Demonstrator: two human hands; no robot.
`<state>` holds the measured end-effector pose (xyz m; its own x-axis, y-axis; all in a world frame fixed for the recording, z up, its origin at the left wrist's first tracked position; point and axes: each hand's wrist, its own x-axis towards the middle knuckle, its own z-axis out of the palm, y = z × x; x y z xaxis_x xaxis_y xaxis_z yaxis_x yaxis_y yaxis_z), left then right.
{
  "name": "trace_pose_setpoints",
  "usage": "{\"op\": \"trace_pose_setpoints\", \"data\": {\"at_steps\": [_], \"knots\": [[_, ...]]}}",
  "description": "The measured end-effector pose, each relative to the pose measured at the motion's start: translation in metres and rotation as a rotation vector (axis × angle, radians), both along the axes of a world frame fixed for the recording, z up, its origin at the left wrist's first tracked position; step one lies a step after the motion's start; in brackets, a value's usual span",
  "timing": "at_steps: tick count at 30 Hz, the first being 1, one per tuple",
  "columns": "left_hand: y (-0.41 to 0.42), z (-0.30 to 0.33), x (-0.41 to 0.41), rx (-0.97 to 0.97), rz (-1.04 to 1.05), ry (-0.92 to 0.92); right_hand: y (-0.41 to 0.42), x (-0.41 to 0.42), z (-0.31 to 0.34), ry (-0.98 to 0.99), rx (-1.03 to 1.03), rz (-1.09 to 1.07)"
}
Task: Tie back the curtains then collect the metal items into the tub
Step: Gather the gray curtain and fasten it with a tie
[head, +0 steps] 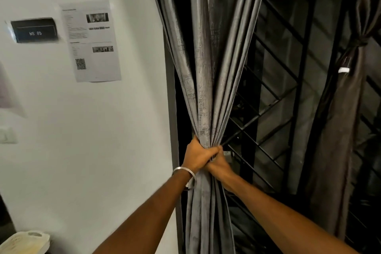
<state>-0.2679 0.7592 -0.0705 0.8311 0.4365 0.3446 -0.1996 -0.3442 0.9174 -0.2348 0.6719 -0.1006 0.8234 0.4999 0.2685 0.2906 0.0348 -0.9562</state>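
A grey left curtain [208, 68] hangs by the window's left side, bunched into a narrow waist. My left hand [199, 155], with a metal bangle on its wrist, is clenched around the bunch from the left. Pressed against it from the right, my right hand [219, 164] grips the same gathered fabric. Whether a tie-back band is under the fingers is hidden. A brown right curtain [338, 121] at the far side is held in by a knotted band [359, 42]. No tub or metal items are in view.
Black window grille bars [274, 109] run diagonally behind the curtains. On the white wall to the left hang a printed sheet [92, 41] and a dark sign [35, 31]. A light switch [7, 135] sits at the left edge, a pale object [24, 242] at bottom left.
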Motion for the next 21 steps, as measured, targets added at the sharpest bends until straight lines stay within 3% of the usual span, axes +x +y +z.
{"op": "trace_pose_setpoints", "data": {"at_steps": [7,13,17,21], "knots": [[0.004,0.014,-0.015,-0.089,-0.167,0.061,-0.022,-0.003,0.014,0.104,-0.213,0.336],[0.01,0.016,-0.026,-0.11,-0.272,0.102,-0.042,0.017,0.013,0.46,-0.079,0.442],[0.012,0.014,-0.024,-0.12,-0.287,0.116,-0.039,0.032,0.002,0.319,-0.294,0.271],[0.013,0.01,-0.023,-0.069,-0.266,0.077,-0.041,0.039,-0.006,0.145,-0.457,0.269]]}}
